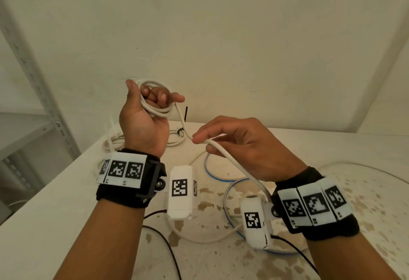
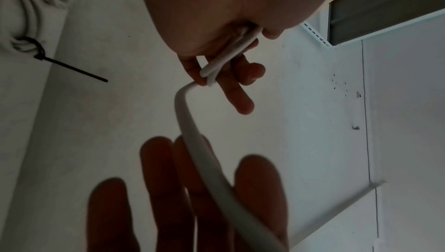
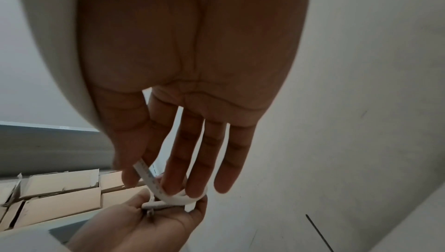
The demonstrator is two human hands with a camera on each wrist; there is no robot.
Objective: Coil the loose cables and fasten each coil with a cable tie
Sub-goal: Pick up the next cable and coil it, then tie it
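My left hand (image 1: 155, 100) is raised palm toward me and grips a small coil of white cable (image 1: 155, 111) looped around its curled fingers. From the coil the white cable (image 2: 192, 132) drops to my right hand (image 1: 199, 141), which pinches it between thumb and forefinger (image 3: 149, 178); the other fingers are straight. The cable then runs under the right palm toward the wrist. A finished white coil (image 1: 177, 139) lies at the back of the table, bound by a black cable tie (image 1: 180, 130) with its tail sticking up.
A blue-and-white cable (image 1: 209, 170) and a thin white cable (image 1: 199, 238) lie loose on the stained white table (image 1: 66, 213). A wall stands close behind, with metal shelving (image 1: 33, 80) at left. Cardboard boxes (image 3: 60, 189) sit below.
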